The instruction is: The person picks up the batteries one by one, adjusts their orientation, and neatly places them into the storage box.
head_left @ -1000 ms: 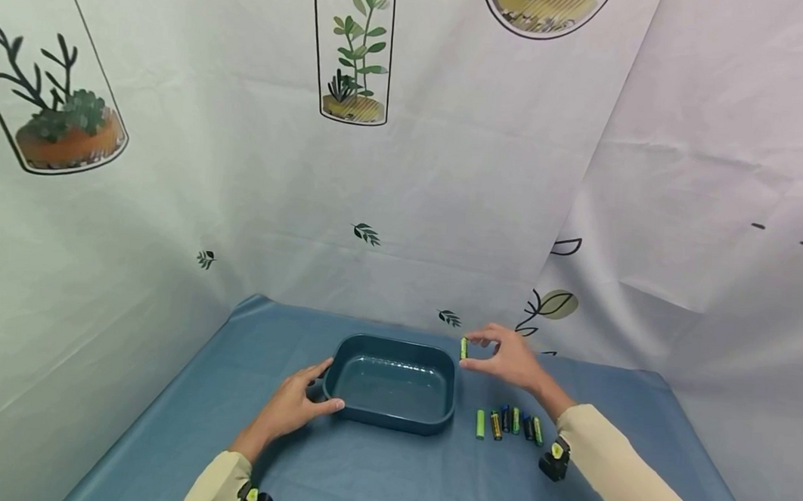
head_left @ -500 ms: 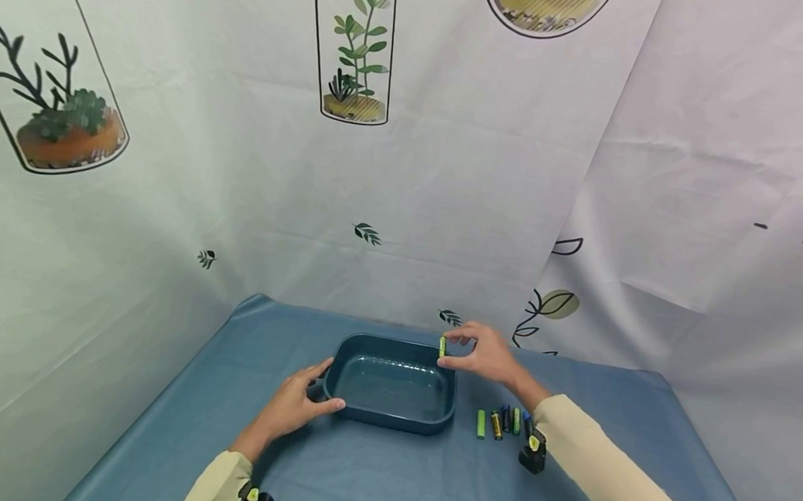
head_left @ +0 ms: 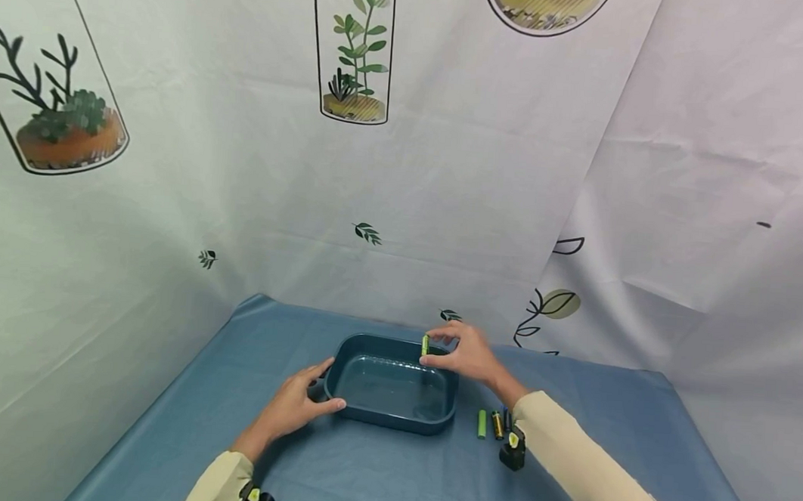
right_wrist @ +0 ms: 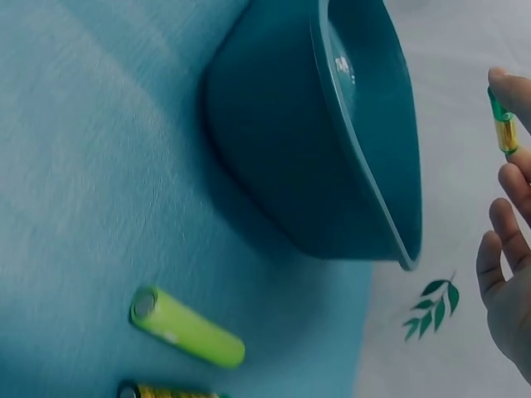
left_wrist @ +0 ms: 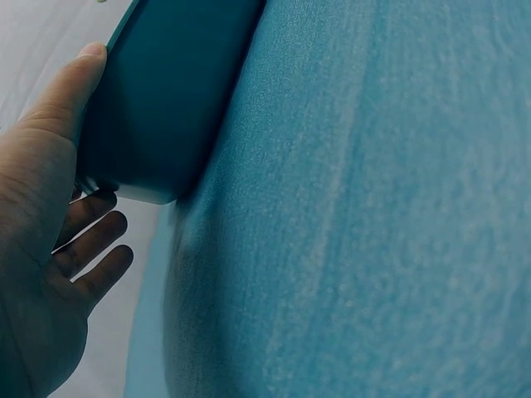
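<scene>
A dark teal baking dish (head_left: 392, 419) with a side handle sits on the blue cloth. My left hand (head_left: 296, 402) holds its left end, thumb at the front corner and fingers reaching toward the back. In the left wrist view the thumb (left_wrist: 73, 87) lies along the dish wall (left_wrist: 162, 99), with the other fingers below. Over the dish's back right part, my right hand (head_left: 463, 353) pinches a small green and gold battery (head_left: 425, 345) upright between thumb and fingertips. The right wrist view shows that battery (right_wrist: 504, 124) above the dish rim (right_wrist: 365, 170).
A bright green battery (head_left: 482, 424) and a gold-and-black battery (head_left: 497, 425) lie right of the dish. Another dark one (head_left: 508, 419) is partly hidden by the right wrist's camera (head_left: 513, 451). A patterned white cloth wall (head_left: 404, 205) rises behind the table.
My right hand has carried the battery leftward, from right of the dish to over its back right part. The right forearm now covers several batteries. My left hand and the dish have stayed put.
</scene>
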`<action>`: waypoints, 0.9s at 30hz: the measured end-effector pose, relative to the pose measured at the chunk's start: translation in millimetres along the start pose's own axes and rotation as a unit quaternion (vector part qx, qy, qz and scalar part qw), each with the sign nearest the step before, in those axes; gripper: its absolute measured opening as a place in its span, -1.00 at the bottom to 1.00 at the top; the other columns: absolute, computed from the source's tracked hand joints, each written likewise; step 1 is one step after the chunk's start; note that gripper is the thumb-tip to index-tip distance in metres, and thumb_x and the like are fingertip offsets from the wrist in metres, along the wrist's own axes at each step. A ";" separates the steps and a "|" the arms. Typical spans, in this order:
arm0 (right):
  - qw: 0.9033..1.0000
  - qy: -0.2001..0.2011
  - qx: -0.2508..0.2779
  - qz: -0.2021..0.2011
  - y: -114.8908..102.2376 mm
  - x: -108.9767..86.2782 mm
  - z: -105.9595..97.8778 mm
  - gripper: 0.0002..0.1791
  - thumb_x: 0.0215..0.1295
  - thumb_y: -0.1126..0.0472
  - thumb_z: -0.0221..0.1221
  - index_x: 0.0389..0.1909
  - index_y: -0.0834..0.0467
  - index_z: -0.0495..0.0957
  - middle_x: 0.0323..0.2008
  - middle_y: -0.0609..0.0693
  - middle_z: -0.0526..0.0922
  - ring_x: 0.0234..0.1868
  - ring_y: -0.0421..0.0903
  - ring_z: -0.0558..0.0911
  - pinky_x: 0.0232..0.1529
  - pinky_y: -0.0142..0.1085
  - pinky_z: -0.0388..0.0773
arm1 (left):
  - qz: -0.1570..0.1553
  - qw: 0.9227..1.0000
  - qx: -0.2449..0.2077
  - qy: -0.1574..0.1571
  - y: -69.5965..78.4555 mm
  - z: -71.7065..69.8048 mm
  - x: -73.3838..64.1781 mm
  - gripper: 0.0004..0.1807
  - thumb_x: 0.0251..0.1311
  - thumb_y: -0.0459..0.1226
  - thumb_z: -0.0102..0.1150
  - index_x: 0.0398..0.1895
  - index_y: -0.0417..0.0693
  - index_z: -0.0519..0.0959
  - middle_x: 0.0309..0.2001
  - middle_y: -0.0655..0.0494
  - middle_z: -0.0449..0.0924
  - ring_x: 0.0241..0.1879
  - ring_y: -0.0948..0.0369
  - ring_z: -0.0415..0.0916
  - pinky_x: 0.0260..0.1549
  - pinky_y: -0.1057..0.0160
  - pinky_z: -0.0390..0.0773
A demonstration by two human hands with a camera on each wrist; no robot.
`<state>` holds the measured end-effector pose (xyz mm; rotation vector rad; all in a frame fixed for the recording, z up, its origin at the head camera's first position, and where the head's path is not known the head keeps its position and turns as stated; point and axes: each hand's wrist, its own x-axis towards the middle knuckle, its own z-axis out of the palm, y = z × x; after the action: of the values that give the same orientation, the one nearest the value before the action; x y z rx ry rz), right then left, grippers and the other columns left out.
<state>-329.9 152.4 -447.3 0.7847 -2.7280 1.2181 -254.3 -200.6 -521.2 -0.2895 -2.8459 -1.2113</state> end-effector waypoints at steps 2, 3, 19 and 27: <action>1.000 0.000 0.009 0.002 -1.4 1.6 4.6 -0.43 0.08 -0.12 0.53 0.10 0.02 0.73 -0.10 -0.06 0.66 -0.14 -0.13 0.55 -0.22 -0.20 0.54 | -0.001 1.000 -0.001 0.000 0.0 0.2 -0.1 0.04 0.07 0.15 0.50 0.57 0.00 0.28 0.45 -0.29 0.32 0.29 -0.24 0.45 0.11 -0.27 0.53; 1.000 0.001 0.013 0.003 -1.5 2.6 7.1 -0.43 0.08 -0.12 0.53 0.10 0.01 0.73 -0.10 -0.07 0.66 -0.14 -0.13 0.55 -0.23 -0.20 0.55 | -0.001 1.000 -0.002 0.000 -0.1 0.5 0.0 0.04 0.07 0.15 0.50 0.57 0.00 0.28 0.45 -0.29 0.32 0.29 -0.24 0.45 0.11 -0.27 0.53; 0.999 0.004 0.030 -0.011 -9.6 14.5 41.0 -0.44 0.12 -0.11 0.51 0.13 -0.01 0.72 -0.06 -0.14 0.64 -0.16 -0.17 0.56 -0.23 -0.22 0.56 | -0.003 1.000 -0.010 -0.001 -0.8 0.7 -1.0 0.04 0.08 0.14 0.50 0.58 0.01 0.26 0.47 -0.27 0.30 0.30 -0.23 0.44 0.11 -0.27 0.53; 0.999 0.004 0.035 -0.010 -14.0 19.5 59.1 -0.45 0.13 -0.13 0.50 0.14 -0.05 0.71 -0.06 -0.12 0.64 -0.14 -0.15 0.56 -0.15 -0.18 0.57 | -0.009 1.000 -0.004 -0.002 1.0 0.2 0.2 0.03 0.09 0.12 0.50 0.58 -0.02 0.27 0.46 -0.27 0.32 0.29 -0.23 0.45 0.12 -0.27 0.52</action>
<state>-331.2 94.3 -473.6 0.8107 -2.6769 1.3170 -254.3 -199.8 -520.6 -0.2675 -2.8532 -1.2266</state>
